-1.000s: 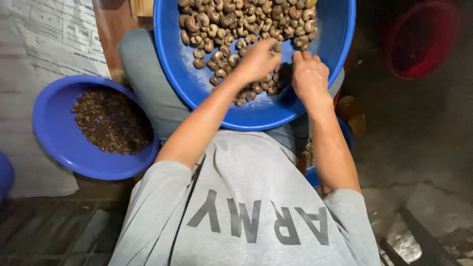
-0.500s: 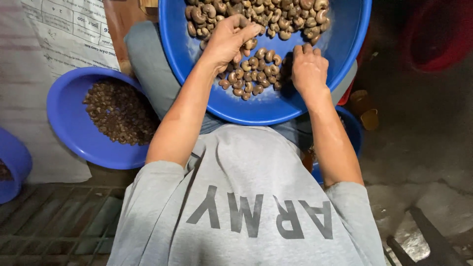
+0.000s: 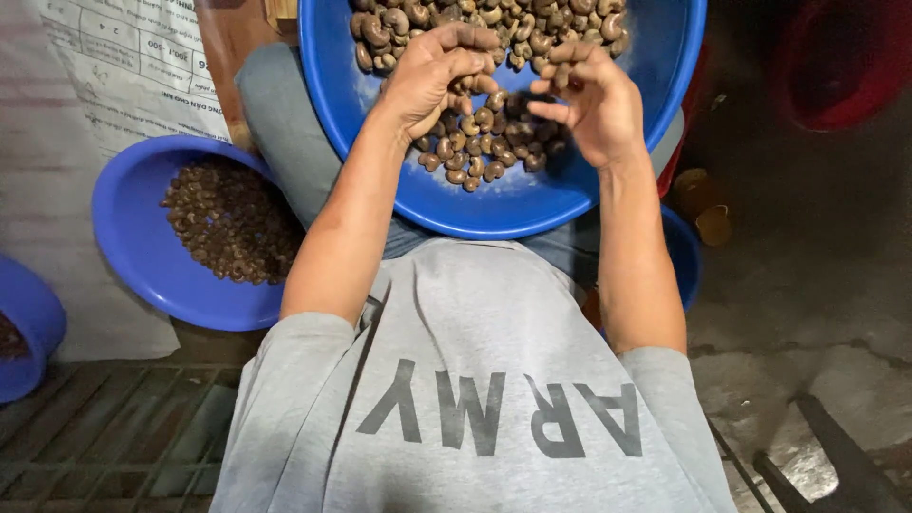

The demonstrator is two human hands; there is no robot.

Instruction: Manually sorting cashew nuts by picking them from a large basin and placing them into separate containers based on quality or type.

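At the far left edge sits part of a blue tub [image 3: 24, 332]. Right of it, on a printed sack [image 3: 85, 104], a blue bowl [image 3: 142, 275] holds small dark brown pieces [image 3: 233, 233]. At upper centre a large blue basin [image 3: 503, 204] rests on the person's lap, filled with brown, curved nuts [image 3: 484, 152]. The left hand [image 3: 432, 81] hovers over the basin, fingers curled inward around a few nuts. Just right of it, the right hand [image 3: 594, 100] is raised above the pile, fingers bent and pinching a nut at the fingertips. The two hands are near but apart. A dim red tub [image 3: 841, 62] sits at upper right. A grey shirt [image 3: 475, 380] fills the lower frame.
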